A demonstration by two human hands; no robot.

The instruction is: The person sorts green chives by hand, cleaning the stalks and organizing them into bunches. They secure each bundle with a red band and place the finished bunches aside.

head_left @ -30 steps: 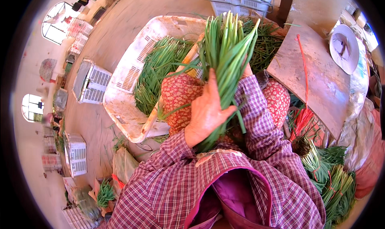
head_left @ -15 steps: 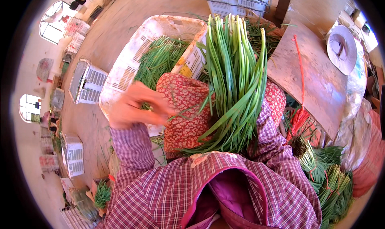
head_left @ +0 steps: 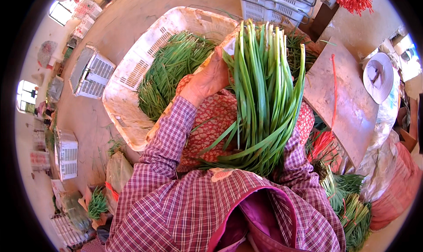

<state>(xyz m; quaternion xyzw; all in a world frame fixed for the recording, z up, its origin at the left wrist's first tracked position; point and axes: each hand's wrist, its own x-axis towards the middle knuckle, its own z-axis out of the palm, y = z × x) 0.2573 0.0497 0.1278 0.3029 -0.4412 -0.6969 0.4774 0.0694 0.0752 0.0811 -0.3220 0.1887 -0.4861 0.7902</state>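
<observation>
A thick bunch of garlic chives [head_left: 266, 93] lies across my lap, pale stem ends pointing away and green leaves hanging toward my chest. My left hand [head_left: 207, 81] is curled against its left side near the stems, the fingertips partly hidden by the leaves. My right forearm [head_left: 296, 157] reaches in beneath the bunch from the right. The right hand is almost wholly covered by the leaves, with only a sliver of it at the bunch's right edge, holding it. Red flowered cloth [head_left: 207, 133] covers my lap under the chives.
Left of the bunch stands a dirty white plastic crate [head_left: 128, 119] holding loose green leaves [head_left: 176, 71]. On the right are a board [head_left: 341, 102] with a red tie strand, a hat [head_left: 379, 78] and tied green bundles [head_left: 352, 212]. Stacked crates [head_left: 273, 5] stand beyond.
My left hand has moved right, from beside the crate to the left side of the bunch. The right hand still supports the bunch. The whole view has shifted slightly.
</observation>
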